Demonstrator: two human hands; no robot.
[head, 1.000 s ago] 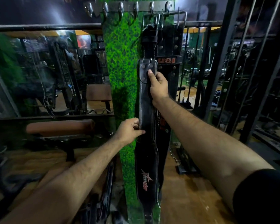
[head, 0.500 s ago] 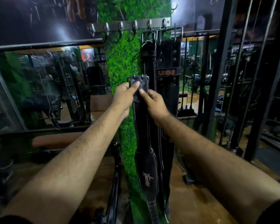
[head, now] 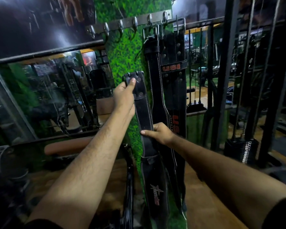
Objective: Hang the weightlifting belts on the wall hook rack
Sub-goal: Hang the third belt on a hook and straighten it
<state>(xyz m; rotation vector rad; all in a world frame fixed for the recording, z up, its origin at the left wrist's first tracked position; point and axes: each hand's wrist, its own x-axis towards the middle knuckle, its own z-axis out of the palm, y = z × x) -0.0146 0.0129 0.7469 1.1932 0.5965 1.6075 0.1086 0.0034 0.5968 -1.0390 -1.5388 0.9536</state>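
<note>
left hand (head: 125,95) pinched belt (head: 143,113) buckle end, aimed at free hooks (head: 120,28) | right hand (head: 160,133) fingers clamped mid-strap, steadying our lift

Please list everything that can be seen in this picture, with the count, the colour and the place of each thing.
hook rack: one, grey metal, top centre on the green wall panel
hanging belts: at least two, black, one marked USI in red, on the right hooks
held belt: one, black with white stitching, centre, below the hooks, not yet hung
padded bench: one, brown, lower left
weight stack: one, black, right on the floor
left hand: grips the held belt's buckle end
right hand: grips the held belt lower down
</note>
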